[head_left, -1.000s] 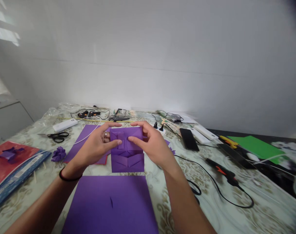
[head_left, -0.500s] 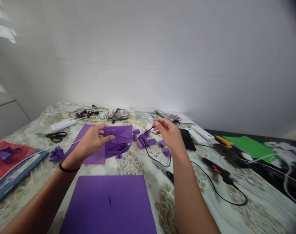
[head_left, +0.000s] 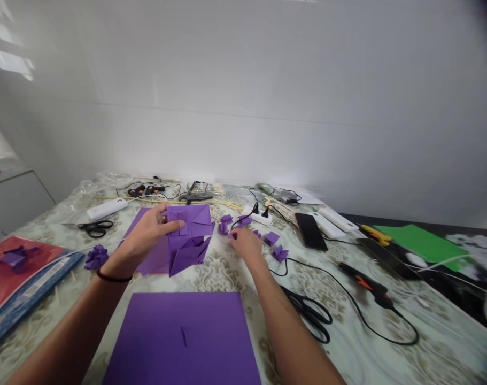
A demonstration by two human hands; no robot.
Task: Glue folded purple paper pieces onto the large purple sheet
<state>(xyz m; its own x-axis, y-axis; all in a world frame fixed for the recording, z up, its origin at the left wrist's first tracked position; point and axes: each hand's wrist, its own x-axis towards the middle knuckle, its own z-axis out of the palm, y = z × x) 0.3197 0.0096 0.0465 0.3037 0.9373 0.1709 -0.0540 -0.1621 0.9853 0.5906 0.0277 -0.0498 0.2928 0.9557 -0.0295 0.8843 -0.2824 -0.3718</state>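
Note:
My left hand [head_left: 153,227] pinches a folded purple paper piece [head_left: 193,218] between thumb and fingers, above the table at centre left. Loose folds and flaps hang from the paper's lower side. My right hand [head_left: 245,245] is down among small folded purple paper pieces [head_left: 226,223], its thumb and fingers closed on one of them, mostly hidden by the hand. More such pieces [head_left: 280,253] lie to its right. Flat purple sheets [head_left: 151,259] lie beneath the left hand. A large purple sheet [head_left: 183,337] with a small dark slit-like mark lies nearest me.
Black-handled scissors [head_left: 313,315] lie beside my right forearm, another pair [head_left: 94,228] at left. A glue gun [head_left: 367,286] with a looping cord is at right. Behind are a power strip [head_left: 257,215] and a phone [head_left: 310,231]. A crumpled purple paper piece [head_left: 96,257] sits at left.
My right hand has come down and left from near the black cord to the small folded pieces, and its fingers have closed. The left hand shifted slightly left, still holding the folded paper.

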